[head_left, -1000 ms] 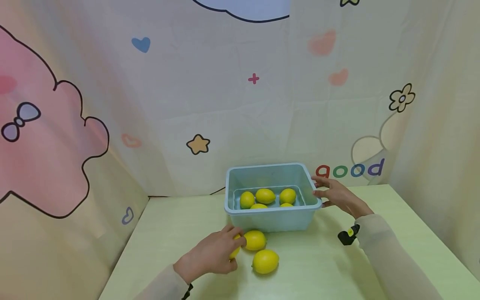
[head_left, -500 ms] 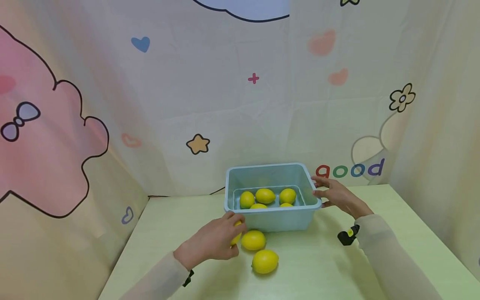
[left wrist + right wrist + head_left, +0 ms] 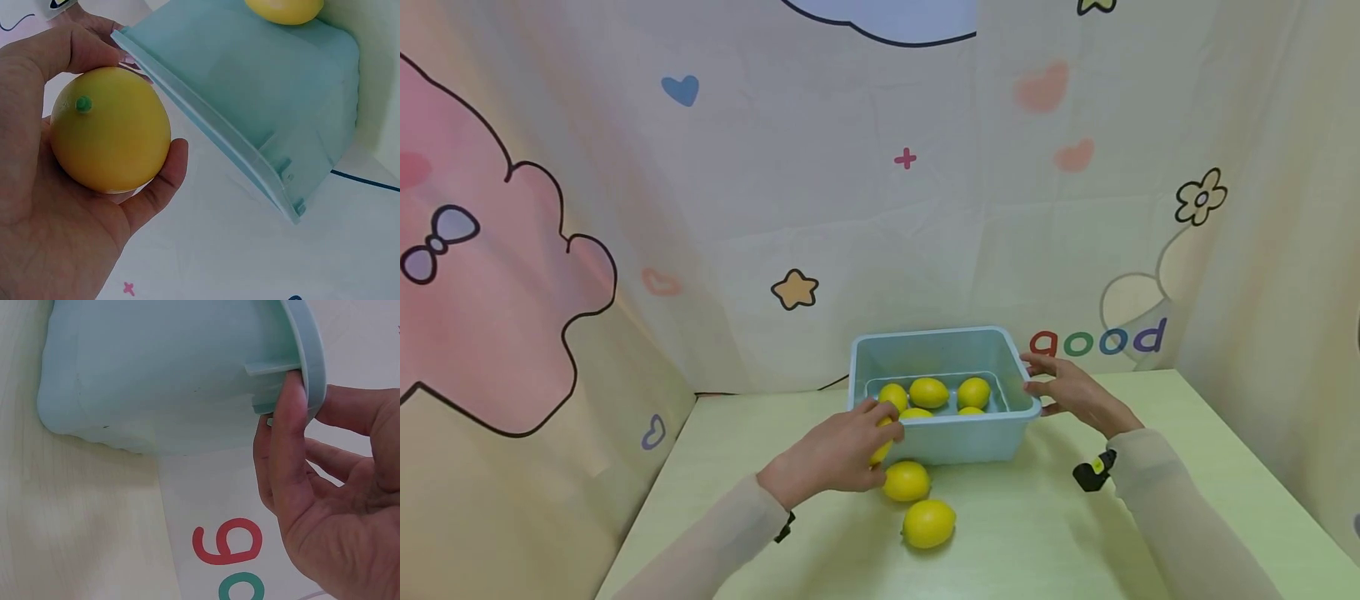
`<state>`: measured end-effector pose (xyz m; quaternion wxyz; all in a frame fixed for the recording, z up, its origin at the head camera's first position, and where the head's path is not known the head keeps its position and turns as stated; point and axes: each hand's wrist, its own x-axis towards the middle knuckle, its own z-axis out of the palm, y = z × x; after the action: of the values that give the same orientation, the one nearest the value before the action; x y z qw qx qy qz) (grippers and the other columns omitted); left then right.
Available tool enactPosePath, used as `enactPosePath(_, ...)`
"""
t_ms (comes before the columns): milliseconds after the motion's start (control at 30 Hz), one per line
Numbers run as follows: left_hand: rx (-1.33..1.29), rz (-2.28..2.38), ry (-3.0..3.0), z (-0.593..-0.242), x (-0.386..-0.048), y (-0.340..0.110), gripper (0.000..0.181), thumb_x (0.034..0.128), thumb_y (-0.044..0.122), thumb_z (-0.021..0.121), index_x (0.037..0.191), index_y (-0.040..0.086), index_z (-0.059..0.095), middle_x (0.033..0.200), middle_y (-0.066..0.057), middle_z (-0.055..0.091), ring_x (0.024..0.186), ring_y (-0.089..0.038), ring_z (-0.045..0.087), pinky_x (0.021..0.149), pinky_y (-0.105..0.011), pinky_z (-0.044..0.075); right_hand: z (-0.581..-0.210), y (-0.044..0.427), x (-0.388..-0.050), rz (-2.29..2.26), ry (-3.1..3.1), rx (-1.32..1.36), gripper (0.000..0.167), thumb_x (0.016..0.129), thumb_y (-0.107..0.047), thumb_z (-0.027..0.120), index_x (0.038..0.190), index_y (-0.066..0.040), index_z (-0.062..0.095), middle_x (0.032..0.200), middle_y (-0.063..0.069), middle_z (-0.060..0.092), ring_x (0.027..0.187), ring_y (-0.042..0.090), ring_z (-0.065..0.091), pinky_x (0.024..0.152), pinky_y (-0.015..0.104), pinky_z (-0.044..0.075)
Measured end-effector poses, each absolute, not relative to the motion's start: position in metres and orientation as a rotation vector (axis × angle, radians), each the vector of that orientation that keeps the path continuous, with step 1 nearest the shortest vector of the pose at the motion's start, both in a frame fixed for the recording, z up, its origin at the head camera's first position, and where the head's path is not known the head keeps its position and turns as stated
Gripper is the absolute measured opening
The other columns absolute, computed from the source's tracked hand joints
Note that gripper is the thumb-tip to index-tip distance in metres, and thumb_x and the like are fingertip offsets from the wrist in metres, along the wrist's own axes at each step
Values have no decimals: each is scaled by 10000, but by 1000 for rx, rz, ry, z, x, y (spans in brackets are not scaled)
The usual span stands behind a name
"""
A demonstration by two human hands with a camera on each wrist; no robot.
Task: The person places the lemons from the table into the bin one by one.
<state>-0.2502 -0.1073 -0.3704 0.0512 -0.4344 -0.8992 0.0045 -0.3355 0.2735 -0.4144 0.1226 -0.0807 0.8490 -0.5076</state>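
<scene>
Looks like a curtained booth, judging by printed cloth (image 3: 865,200) hung along the far, left and right edges of the surface (image 3: 1022,521).

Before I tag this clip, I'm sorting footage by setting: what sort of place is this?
Probably a tabletop work area curtained off indoors: a pale table, cartoon-printed cloth hanging behind and beside it, and a blue bin of lemons.

**The word "good" (image 3: 1099,340) on the cloth (image 3: 850,167)**

Its letters run red, green, blue and purple. The right wrist view shows the red g (image 3: 222,540) and part of the green o (image 3: 242,576). A pink plus sign (image 3: 906,158) stands higher on the cloth, left of the word.
</scene>
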Motion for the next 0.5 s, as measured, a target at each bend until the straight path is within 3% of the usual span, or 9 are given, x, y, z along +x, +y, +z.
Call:
enactPosePath(267, -1309, 4, -2754, -358, -260, -100, 319, 829, 183, 637, 1146, 189, 612, 1318, -16, 531, 1148, -207, 511, 699, -248, 527, -417, 273, -335, -1488, 2473, -245, 711, 967, -161, 580, 1563, -62, 205, 1479, 285, 341, 1116, 348, 572, 861, 419, 598)
enactPosePath(500, -1238, 1, -2827, -352, -278, -92, 352, 853, 224, 633, 1204, 203, 619, 1360, -9, 530, 1158, -208, 507, 815, -311, 554, -419, 274, -338, -1483, 2492, -246, 720, 965, -175, 595, 1564, -67, 209, 1467, 284, 352, 1085, 318, 591, 852, 421, 602)
